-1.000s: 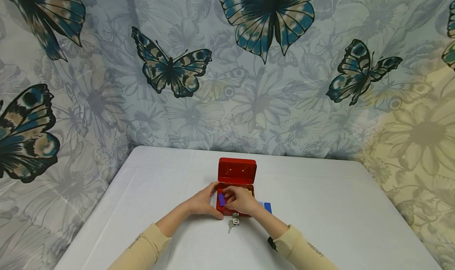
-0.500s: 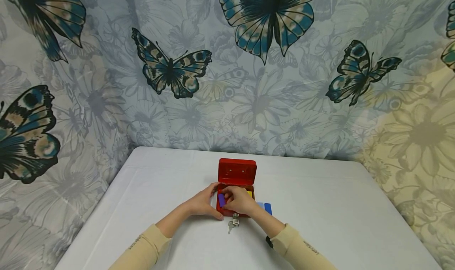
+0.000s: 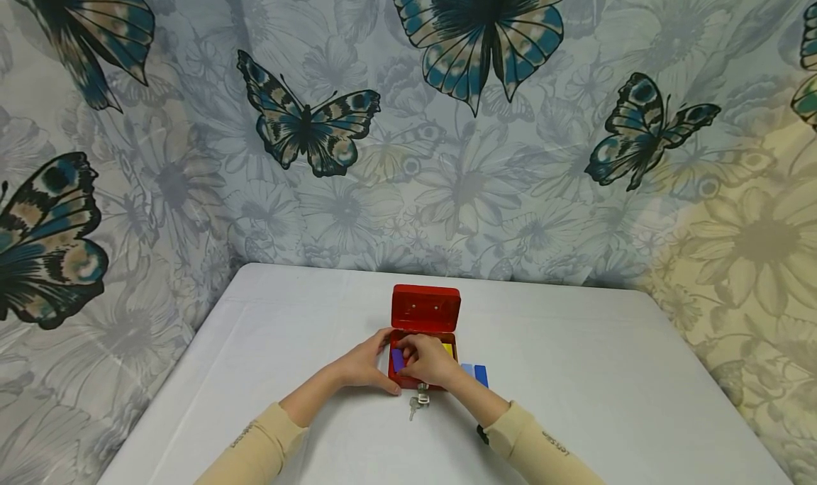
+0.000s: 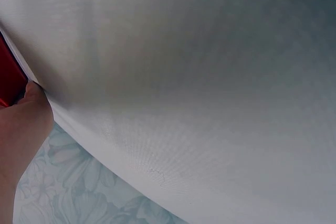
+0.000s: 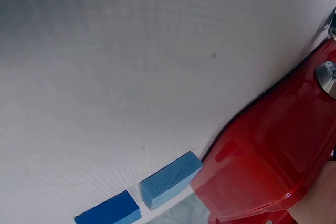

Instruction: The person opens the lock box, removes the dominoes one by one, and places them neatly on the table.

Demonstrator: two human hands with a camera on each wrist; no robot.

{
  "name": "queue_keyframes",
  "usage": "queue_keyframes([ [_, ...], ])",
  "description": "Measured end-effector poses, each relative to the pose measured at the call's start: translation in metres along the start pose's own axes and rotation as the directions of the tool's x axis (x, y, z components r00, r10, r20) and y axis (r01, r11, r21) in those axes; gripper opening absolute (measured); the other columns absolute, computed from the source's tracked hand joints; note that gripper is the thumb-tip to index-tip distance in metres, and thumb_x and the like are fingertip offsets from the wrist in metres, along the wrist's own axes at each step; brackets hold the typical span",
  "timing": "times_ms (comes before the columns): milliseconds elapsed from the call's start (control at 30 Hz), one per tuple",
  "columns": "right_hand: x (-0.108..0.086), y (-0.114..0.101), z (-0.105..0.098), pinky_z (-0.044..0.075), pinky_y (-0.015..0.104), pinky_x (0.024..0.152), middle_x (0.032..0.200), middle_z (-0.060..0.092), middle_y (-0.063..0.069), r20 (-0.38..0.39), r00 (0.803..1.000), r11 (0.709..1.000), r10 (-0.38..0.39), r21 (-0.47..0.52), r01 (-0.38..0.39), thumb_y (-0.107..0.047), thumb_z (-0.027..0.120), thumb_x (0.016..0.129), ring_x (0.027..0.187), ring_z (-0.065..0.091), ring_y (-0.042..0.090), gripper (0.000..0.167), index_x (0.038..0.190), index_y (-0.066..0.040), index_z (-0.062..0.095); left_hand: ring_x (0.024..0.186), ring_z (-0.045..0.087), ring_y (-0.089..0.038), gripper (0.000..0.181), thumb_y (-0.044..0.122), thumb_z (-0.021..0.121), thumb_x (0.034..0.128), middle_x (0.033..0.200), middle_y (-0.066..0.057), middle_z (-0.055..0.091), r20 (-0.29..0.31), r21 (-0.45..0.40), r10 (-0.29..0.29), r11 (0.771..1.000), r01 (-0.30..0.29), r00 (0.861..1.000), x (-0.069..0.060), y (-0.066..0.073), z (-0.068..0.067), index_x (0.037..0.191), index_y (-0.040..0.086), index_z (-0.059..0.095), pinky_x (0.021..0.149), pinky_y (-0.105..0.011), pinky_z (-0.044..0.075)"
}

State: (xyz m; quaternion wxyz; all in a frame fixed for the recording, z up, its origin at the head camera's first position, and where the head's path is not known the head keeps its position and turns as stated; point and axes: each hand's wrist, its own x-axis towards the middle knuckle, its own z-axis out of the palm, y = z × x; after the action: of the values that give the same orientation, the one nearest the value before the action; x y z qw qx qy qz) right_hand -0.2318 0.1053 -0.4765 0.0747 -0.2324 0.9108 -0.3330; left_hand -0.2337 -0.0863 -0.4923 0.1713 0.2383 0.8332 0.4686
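Observation:
A red cash box (image 3: 423,384) stands on the white table with its lid (image 3: 425,308) raised. My left hand (image 3: 362,363) holds the box's left side, thumb at the front corner and fingers toward the back. In the left wrist view that thumb (image 4: 34,95) lies against the red wall. Reaching into the box, my right hand (image 3: 434,361) pinches a purple block (image 3: 398,361) at the left inside. A yellow block (image 3: 447,348) shows at the right inside. The right hand hides the middle of the box, and its fingertips are out of the right wrist view.
Keys (image 3: 413,403) hang from the lock at the box's front. To the right of the box lie a light blue block (image 5: 170,182) and a darker blue block (image 5: 110,211). Behind the table (image 3: 306,293) hangs a butterfly-patterned cloth (image 3: 345,208).
My right hand and forearm have shifted slightly left, so more of the yellow block shows. My left hand and the box have stayed in place.

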Motion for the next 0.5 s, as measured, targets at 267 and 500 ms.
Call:
queue_keyframes([
  [267, -0.0009, 0.0017, -0.0008, 0.053, 0.023, 0.068, 0.083, 0.06, 0.002, 0.005, 1.0, 1.0, -0.022, -0.001, 0.022, -0.007, 0.082, 0.076, 0.072, 0.054, 0.012, 0.038, 0.11, 0.001, 0.065, 0.138, 0.036, -0.028, 0.104, 0.023, 0.09, 0.0677, 0.149, -0.011, 0.038, -0.002, 0.007, -0.014, 1.0, 0.014, 1.0, 0.0002, 0.0011, 0.0002, 0.149, 0.006, 0.027, 0.114, -0.043, 0.031],
  [500, -0.004, 0.002, -0.0047, 0.055, 0.025, 0.071, 0.087, 0.063, 0.004, 0.016, 0.999, 0.999, -0.035, 0.02, 0.035, -0.011, 0.082, 0.078, 0.072, 0.057, 0.012, 0.039, 0.11, 0.002, 0.065, 0.138, 0.036, -0.03, 0.105, 0.02, 0.091, 0.0665, 0.149, -0.014, 0.038, -0.01, 0.011, 0.006, 1.0, -0.006, 1.0, -0.0001, 0.0008, 0.0002, 0.148, 0.004, 0.027, 0.113, -0.045, 0.031],
])
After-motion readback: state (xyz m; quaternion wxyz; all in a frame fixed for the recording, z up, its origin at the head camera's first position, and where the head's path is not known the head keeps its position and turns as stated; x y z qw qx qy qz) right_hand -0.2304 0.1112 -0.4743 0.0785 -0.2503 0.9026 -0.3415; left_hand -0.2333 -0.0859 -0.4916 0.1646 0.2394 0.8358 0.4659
